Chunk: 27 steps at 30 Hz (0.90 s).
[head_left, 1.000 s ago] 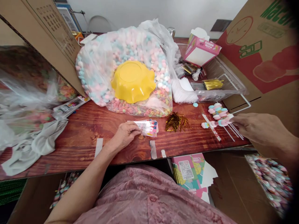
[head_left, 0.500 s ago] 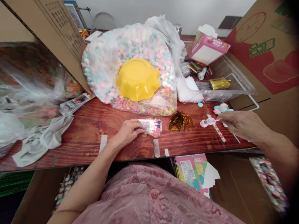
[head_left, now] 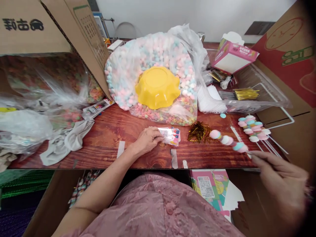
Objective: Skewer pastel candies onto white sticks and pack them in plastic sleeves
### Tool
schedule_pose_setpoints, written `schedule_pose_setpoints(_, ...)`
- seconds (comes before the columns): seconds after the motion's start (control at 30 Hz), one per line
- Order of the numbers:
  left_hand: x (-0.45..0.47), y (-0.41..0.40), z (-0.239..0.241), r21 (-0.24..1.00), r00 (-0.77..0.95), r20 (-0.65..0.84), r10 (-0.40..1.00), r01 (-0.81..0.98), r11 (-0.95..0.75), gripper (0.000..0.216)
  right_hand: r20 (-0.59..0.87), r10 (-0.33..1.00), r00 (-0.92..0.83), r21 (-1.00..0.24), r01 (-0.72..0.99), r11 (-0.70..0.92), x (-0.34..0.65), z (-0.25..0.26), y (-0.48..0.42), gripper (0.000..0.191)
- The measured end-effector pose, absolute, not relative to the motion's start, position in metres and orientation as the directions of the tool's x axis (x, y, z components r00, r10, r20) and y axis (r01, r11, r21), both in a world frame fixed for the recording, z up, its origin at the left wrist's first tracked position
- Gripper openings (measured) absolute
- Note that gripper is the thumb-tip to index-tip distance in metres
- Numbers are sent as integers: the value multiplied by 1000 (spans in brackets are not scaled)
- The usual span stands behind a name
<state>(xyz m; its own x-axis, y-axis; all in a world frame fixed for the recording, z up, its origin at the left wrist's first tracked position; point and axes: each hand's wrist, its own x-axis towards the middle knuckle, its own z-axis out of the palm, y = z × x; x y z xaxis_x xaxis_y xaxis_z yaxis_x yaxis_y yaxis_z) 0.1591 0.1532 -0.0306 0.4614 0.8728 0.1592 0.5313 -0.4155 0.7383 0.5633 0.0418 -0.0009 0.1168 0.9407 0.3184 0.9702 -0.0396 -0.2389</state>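
Pink, white and pale blue marshmallows are threaded on a skewer (head_left: 227,140), which tilts up and left over the table's right part. Its near end is pinched in my right hand (head_left: 281,177), slightly smeared by motion. My left hand (head_left: 148,140) lies at the middle of the table, its fingers closed on the left end of a small stack of printed clear packets (head_left: 170,135). Between the packets and the skewer sits a loose pile of gold twist ties (head_left: 198,131). Several more marshmallow skewers (head_left: 254,128) lie together on the right.
A big clear bag of marshmallows (head_left: 118,72) bears an upturned yellow bowl (head_left: 158,87). Right of it stands a clear plastic bin (head_left: 259,105) with gold ties. Cardboard boxes (head_left: 74,42) flank the table; a grey cloth (head_left: 66,141) lies left.
My right hand has drawn back toward me and to the right, lifting a marshmallow skewer off the pile. My left hand stays on the packets. The view has shifted left.
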Motion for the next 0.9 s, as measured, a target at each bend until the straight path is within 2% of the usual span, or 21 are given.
schedule_pose_setpoints(0.03,160,154,-30,780,419,150,895,506,-367,14,357,885,299,-550,833,-60,541,-11,36,32)
schedule_pose_setpoints(0.07,161,154,-30,831,365,134,921,466,-305,12,301,872,385,-742,669,-39,519,-19,33,26)
schedule_pose_setpoints(0.1,162,154,-30,880,304,110,946,412,-235,9,227,880,417,-844,534,-35,499,-26,33,20)
schedule_pose_setpoints(0.2,163,150,-29,979,130,6,992,199,-32,8,50,867,496,-992,127,-16,449,-32,41,18)
schedule_pose_setpoints(0.27,165,145,-27,996,64,-66,996,65,62,12,-37,887,459,-983,-176,50,425,-26,50,17)
schedule_pose_setpoints(0.33,169,139,-23,993,30,-113,993,-29,114,14,-45,926,375,-937,-337,91,406,-18,59,17)
schedule_pose_setpoints(0.43,178,130,-16,990,5,-122,992,-73,122,15,69,958,278,-936,-314,158,380,-9,70,13)
schedule_pose_setpoints(0.6,191,119,-10,993,19,-79,997,-82,81,17,282,946,159,-959,54,277,351,-18,85,13)
schedule_pose_setpoints(0.7,191,116,-13,998,7,-42,999,-56,42,17,416,887,203,-905,193,380,350,-26,89,13)
schedule_pose_setpoints(0.8,189,116,-18,998,21,-60,998,-30,61,18,486,829,277,-872,225,436,355,-30,89,11)
schedule_pose_setpoints(0.9,190,116,-23,997,33,-74,997,-24,75,17,493,852,177,-866,197,460,357,-31,88,14)
